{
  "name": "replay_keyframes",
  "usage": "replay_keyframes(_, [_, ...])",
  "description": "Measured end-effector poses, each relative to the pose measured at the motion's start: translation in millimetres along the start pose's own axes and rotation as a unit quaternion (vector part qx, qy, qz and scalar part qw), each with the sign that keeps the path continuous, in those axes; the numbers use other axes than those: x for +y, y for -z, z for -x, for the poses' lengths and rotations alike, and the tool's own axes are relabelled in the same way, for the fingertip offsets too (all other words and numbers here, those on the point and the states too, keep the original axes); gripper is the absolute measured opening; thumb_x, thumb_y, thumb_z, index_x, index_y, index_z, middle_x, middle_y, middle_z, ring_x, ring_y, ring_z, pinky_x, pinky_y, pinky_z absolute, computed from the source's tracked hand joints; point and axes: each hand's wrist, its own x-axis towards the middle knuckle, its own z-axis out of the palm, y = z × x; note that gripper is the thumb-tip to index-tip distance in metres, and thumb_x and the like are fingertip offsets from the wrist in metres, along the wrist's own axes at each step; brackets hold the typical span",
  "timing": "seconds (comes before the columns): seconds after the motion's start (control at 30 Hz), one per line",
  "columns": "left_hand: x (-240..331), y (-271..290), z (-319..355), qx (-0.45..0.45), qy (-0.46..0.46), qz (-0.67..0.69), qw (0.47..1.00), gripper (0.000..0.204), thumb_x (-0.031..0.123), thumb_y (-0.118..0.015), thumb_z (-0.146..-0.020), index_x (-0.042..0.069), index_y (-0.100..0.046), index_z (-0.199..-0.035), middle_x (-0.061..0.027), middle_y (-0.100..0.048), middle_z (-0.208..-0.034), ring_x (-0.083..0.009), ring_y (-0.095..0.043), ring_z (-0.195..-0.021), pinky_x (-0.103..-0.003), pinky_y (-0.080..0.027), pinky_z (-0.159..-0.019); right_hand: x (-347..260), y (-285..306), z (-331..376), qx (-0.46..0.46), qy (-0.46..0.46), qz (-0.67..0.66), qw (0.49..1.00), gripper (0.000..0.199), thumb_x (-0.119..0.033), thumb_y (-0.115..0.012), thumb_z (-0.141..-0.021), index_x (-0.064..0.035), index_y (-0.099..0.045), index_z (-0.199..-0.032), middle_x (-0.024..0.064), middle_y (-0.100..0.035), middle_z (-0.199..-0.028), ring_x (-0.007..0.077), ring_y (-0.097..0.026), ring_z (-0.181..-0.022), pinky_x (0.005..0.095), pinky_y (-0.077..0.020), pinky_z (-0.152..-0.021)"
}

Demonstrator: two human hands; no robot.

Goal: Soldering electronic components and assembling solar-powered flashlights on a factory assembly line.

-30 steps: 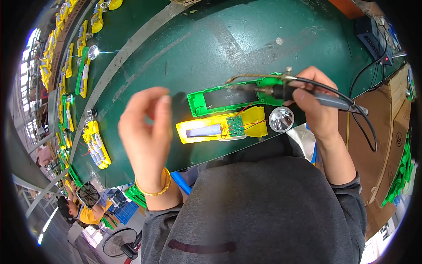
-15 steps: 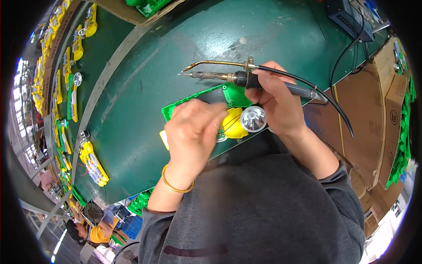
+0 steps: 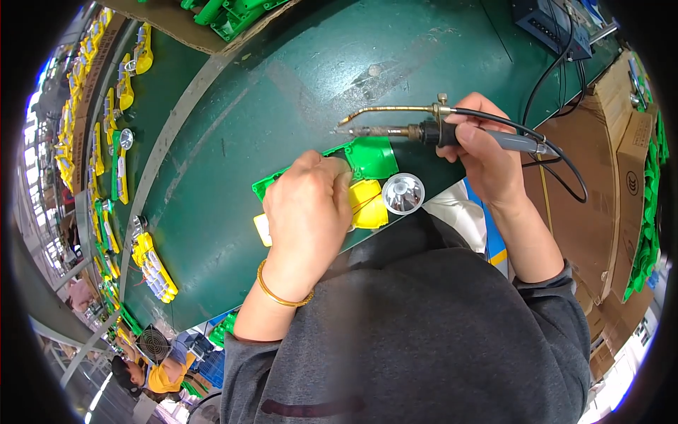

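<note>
So your left hand (image 3: 307, 205) lay curled over the green and yellow torch shells (image 3: 371, 180) at the near edge of the green worktop (image 3: 282, 85), pressing them down. Your right hand (image 3: 480, 152) gripped the soldering iron (image 3: 395, 129), its tip hovering just above them. The shells lay open, reflector (image 3: 402, 193) loose, so joining seemed unfinished.

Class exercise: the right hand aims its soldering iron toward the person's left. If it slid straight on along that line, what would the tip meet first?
Probably nothing close: beyond the soldering iron in the right hand lies only bare green bench. The green casing sits below that line, though depth is unclear.
</note>
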Motion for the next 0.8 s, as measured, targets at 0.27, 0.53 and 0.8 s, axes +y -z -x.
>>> replay_keyframes(0.27, [10.0,-9.7,3.7,0.043,0.025,-0.025,0.998,0.003,0.003,-0.061,-0.075,0.003,-0.059,-0.072,-0.0124,-0.053,-0.069,-0.0322,-0.056,-0.059,-0.041,-0.045,-0.053,-19.7,20.2,-3.7,-0.072,0.002,0.221,0.973,0.011,0.001,-0.061,-0.072,-0.0006,-0.056,-0.082,0.0051,-0.060,-0.074,0.0107,-0.060,-0.066,0.0234,-0.0483,-0.062])
replay_keyframes(0.53, [13.2,-11.7,0.0,0.049,0.024,-0.034,0.998,0.002,0.002,-0.061,-0.074,0.003,-0.059,-0.073,-0.0124,-0.053,-0.069,-0.0314,-0.056,-0.060,-0.040,-0.045,-0.053,-24.5,22.4,-17.4,-0.133,-0.032,0.259,0.956,0.013,0.002,-0.065,-0.071,-0.0002,-0.056,-0.081,0.0032,-0.059,-0.074,0.0089,-0.058,-0.067,0.0233,-0.0468,-0.061])
replay_keyframes(0.8, [15.2,-12.7,-1.5,0.053,0.020,-0.030,0.998,0.003,0.002,-0.061,-0.075,0.003,-0.058,-0.073,-0.0129,-0.052,-0.069,-0.0318,-0.056,-0.060,-0.041,-0.045,-0.053,-27.4,20.8,-26.1,-0.158,-0.061,0.251,0.953,0.013,0.000,-0.067,-0.072,-0.0010,-0.056,-0.079,0.0018,-0.059,-0.070,0.0080,-0.057,-0.066,0.0225,-0.0446,-0.059])
